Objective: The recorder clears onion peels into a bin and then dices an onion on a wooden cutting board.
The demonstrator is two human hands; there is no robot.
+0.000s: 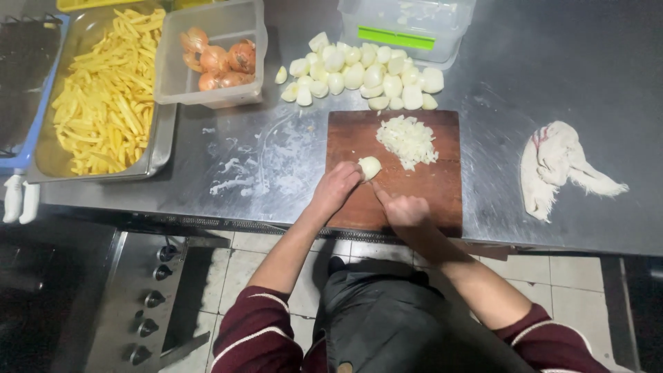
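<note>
Two hands work a peeled onion half on a wooden cutting board.

The right hand [406,209] is curled shut, what it grips hidden; the left hand [336,186] pinches the pale, glossy onion half [369,167] at the cutting board [414,190] middle, its long axis unclear. Chopped onion [407,140] is heaped beyond. On the counter [552,76], a steel tray [160,141] holds fries [107,90], a clear tub [207,90] unpeeled onions [217,62].

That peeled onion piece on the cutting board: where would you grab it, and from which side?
Grip the onion piece across its rounded sides, coming from above on its left, where the left hand already touches it. It looks domed, so fingertips can wrap over it, and the right hand sits at its other side.
</note>
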